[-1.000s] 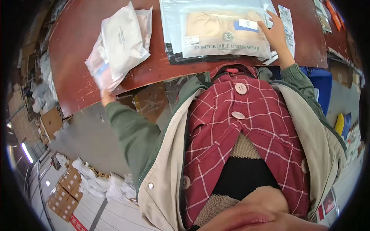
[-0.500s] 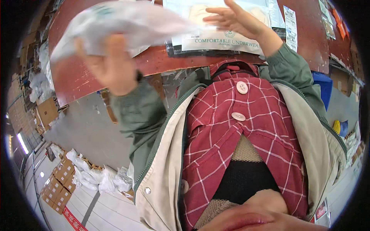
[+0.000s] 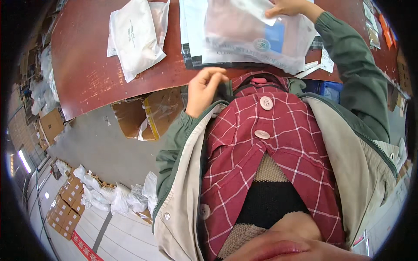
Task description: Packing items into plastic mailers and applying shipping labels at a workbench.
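A frosted plastic clothing bag [image 3: 244, 41], with something pinkish and a blue patch showing through, lies at the table's near middle. My right hand [image 3: 291, 7] grips its upper right part, some fingers cut off by the frame's top. Under the bag is a stack of white and black plastic mailers [image 3: 190, 43]. Just off the table's front edge, near the stack's lower left corner, my left hand [image 3: 203, 90] is curled with thumb and fingers together and nothing visible in it. To the left, a filled white plastic bag [image 3: 136, 41] rests on another bag.
The red-brown table [image 3: 85, 56] has a worn front edge. Printed labels [image 3: 326, 61] lie right of the stack. Below the table stand an open cardboard box [image 3: 130, 117] and a blue bin [image 3: 330, 90]. White sacks [image 3: 119, 200] and stacked cartons [image 3: 65, 209] line the floor at lower left.
The white bag moving at my left hand now lies on the table's left side. My left hand has come back right toward my body. My right hand now grips the frosted bag on the stack.
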Motion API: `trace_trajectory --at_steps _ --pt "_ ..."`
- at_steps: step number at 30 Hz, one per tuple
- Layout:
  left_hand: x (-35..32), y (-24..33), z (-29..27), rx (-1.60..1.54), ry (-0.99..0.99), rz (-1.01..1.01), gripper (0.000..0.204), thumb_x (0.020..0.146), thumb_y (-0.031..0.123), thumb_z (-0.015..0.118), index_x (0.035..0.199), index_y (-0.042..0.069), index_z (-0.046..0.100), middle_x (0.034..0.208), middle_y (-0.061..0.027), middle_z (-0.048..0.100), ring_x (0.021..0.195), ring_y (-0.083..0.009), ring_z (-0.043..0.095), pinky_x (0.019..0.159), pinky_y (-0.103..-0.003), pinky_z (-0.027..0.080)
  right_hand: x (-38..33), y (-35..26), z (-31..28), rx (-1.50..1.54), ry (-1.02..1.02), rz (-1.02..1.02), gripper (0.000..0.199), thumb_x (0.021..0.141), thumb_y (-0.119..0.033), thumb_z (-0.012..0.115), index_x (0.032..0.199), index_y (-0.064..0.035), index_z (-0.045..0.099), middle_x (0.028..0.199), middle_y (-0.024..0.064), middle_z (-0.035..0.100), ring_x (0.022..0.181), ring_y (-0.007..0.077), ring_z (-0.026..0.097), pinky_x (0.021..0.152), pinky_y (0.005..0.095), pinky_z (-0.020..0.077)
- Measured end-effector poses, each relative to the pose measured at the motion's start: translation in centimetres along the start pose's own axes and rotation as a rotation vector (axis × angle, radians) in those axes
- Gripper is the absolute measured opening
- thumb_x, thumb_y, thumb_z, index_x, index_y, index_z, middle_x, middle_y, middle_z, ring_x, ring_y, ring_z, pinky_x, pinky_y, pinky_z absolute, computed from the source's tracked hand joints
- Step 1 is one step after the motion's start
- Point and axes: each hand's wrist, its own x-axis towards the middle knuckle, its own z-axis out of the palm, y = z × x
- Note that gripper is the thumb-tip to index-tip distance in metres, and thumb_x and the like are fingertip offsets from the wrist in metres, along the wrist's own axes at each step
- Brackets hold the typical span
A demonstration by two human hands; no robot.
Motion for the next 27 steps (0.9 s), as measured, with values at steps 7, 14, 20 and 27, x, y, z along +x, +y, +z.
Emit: trace_trajectory --at_steps 7,14,20,27 --pt "3.6 -2.8 -2.0 0.241 0.349 0.113 0.040 0.086 0.012 0.061 0.122 0.000 0.050 0.125 -0.0159 0.050 0.110 -0.0225 0.053 0.086 -0.031 0.047 3.2 2.4 2.3 -0.084 0.091 0.017 0.079 0.062 -0.039 0.081 0.121 0.0049 0.051 0.112 0.0230 0.060 0.100 0.0298 0.058 0.086 0.0371 0.0449" --pt "4.8 -4.0 -1.0 0.189 0.358 0.097 0.041 0.083 0.018 0.065 0.119 0.001 0.052 0.122 -0.0163 0.053 0.104 -0.0239 0.056 0.081 -0.034 0.049 1.4 0.7 2.9 0.088 0.171 0.045 0.073 0.061 -0.037 0.082 0.116 0.0032 0.056 0.109 0.0201 0.062 0.096 0.0269 0.059 0.084 0.0349 0.0455" --pt "6.4 -5.5 -1.7 0.017 0.357 -0.094 0.025 0.081 0.024 0.070 0.089 0.001 0.063 0.099 -0.0081 0.062 0.085 -0.0161 0.059 0.069 -0.028 0.049 1.2 -0.1 3.4 0.112 0.173 0.086 0.063 0.063 -0.031 0.082 0.111 0.0019 0.060 0.101 0.0166 0.065 0.090 0.0253 0.060 0.082 0.0337 0.0456" --pt "7.0 -4.4 -0.8 -0.259 0.421 -0.139 0.043 0.075 0.014 0.074 0.106 -0.001 0.050 0.091 -0.0090 0.063 0.079 -0.0124 0.058 0.067 -0.025 0.046 1.8 1.4 3.3 -0.021 0.249 0.028 0.071 0.057 -0.034 0.084 0.112 0.0019 0.059 0.099 0.0174 0.064 0.087 0.0268 0.060 0.080 0.0340 0.0468"
